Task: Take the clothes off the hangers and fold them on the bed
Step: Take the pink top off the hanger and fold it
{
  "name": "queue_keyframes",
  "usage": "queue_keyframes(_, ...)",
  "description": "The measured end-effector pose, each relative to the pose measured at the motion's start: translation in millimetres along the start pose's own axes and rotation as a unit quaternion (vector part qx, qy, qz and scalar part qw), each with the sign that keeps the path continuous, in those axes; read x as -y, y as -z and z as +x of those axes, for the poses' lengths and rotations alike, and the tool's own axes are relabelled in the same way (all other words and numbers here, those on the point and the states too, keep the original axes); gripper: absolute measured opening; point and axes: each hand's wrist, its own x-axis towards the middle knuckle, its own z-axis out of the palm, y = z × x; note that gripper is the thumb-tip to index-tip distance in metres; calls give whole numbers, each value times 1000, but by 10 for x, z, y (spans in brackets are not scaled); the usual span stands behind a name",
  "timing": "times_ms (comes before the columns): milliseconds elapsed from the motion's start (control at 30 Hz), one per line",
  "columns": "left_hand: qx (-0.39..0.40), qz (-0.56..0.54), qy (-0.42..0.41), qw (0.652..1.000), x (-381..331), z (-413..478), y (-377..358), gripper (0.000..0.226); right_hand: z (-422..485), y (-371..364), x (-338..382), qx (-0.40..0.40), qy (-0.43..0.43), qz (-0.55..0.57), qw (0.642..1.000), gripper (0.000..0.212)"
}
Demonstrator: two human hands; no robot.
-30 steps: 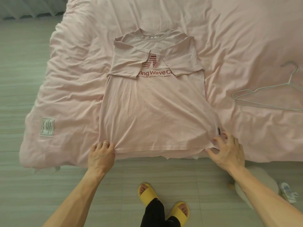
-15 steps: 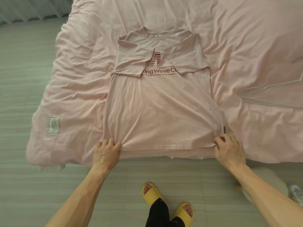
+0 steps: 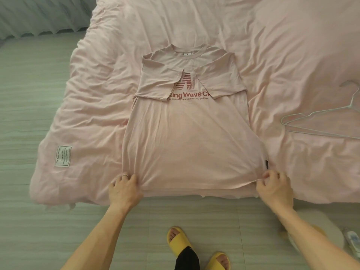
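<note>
Head view: pink T-shirt [image 3: 187, 145] lay flat, print side up, on the pink duvet [image 3: 87, 114], with both sleeves folded in over the chest. Left hand [image 3: 124, 189] had its fingers curled, pinching the hem's left corner. Right hand [image 3: 274, 189] did the same at the right corner. Shirt body ran from the fingertips out to the collar. Wire hanger [image 3: 319, 121] lay on the duvet, well beyond and right of the right fingers. Yellow slippers [image 3: 177, 240] were on the floor, nearer than both hands.

Single head view, wide-angle, steeply down onto bed [image 3: 292, 55], close.
</note>
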Motion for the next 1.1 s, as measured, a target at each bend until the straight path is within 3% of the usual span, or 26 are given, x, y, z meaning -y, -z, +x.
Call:
queue_keyframes(67,-5,-157,114,981,-49,52,86,41,65,37,116,-34,-119,128,984,30)
queue_keyframes(133,-22,-275,190,942,-64,125,106,54,156,59,148,-1,-207,191,959,39)
queue_keyframes(200,-8,-322,240,916,-30,206,71,64,204,52,126,76,-240,207,945,44)
queue_keyframes(267,10,-332,252,909,22,248,29,58,211,51,100,99,-241,229,938,39)
queue_keyframes(400,-2,-386,215,897,103,282,18,29,151,103,41,75,-229,292,926,22)
queue_keyframes(567,-68,-421,206,881,242,167,46,25,4,338,-32,-37,-191,246,950,25)
queue_keyframes(700,-106,-403,196,888,303,75,14,26,-13,342,-120,-133,-146,233,952,21)
queue_keyframes(867,-68,-356,207,909,324,47,-89,26,-22,111,-132,-11,-182,151,972,12)
queue_keyframes(933,-35,-306,234,922,354,28,-95,23,-70,93,-37,-2,-181,102,978,29)
queue_keyframes(1000,-36,-279,246,928,351,-17,-95,18,-141,45,47,-37,-106,28,993,46)
queue_keyframes(1100,-86,-268,152,948,170,-49,-103,12,-251,-91,176,-42,70,-69,994,54)
